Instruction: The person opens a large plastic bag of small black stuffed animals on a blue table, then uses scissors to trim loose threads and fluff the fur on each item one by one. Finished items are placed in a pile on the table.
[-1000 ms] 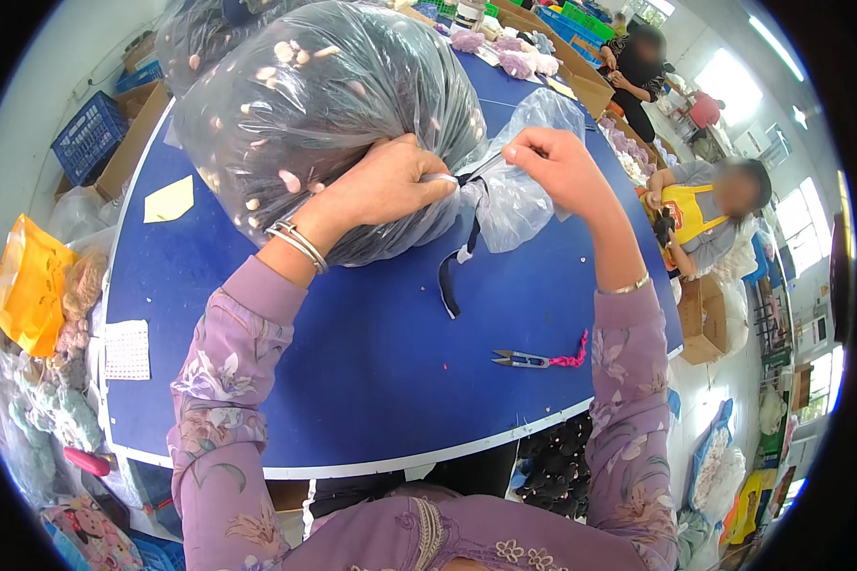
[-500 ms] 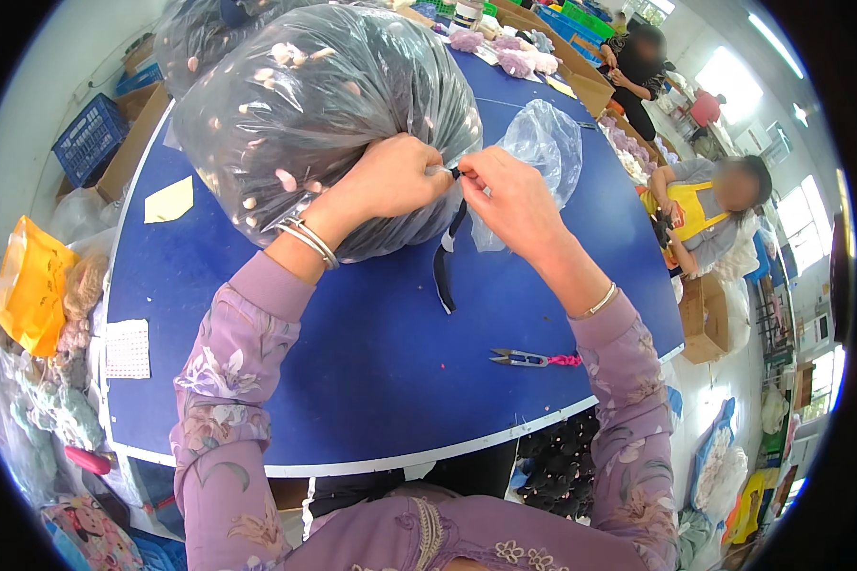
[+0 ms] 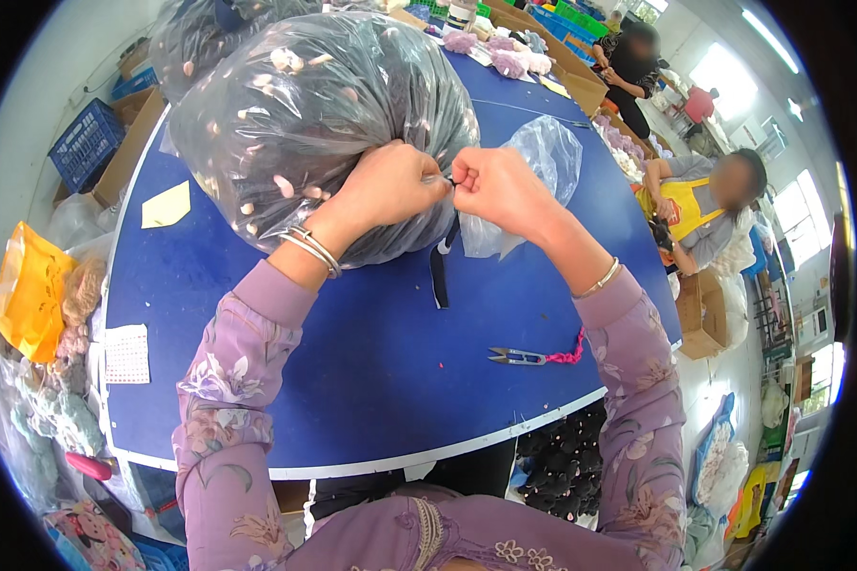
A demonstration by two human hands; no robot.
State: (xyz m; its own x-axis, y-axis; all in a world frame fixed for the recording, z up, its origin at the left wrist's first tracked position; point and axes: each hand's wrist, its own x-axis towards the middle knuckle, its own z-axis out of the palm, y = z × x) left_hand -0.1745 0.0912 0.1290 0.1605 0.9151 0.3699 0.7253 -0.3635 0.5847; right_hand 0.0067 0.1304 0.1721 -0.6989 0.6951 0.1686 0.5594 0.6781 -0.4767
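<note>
Evidently, we judge this tying: left hand (image 3: 390, 186) fingers clamp the stuffed bag (image 3: 305, 124), right hand (image 3: 505, 193) fingers the black strip (image 3: 439, 276); tightening calls for steady tension.

Below the left hand (image 3: 395, 186) and the right hand (image 3: 502, 193), I register a blue desk (image 3: 381, 362) with a white edge (image 3: 352, 468). Well left of the left hand, I observe a pale wall (image 3: 40, 119). Well right of the right hand, I identify bright windows (image 3: 802, 221) and a pale floor (image 3: 700, 383). Far beyond the right hand, to its right and overhead, I log a tube lamp (image 3: 771, 38), lit white.
</note>
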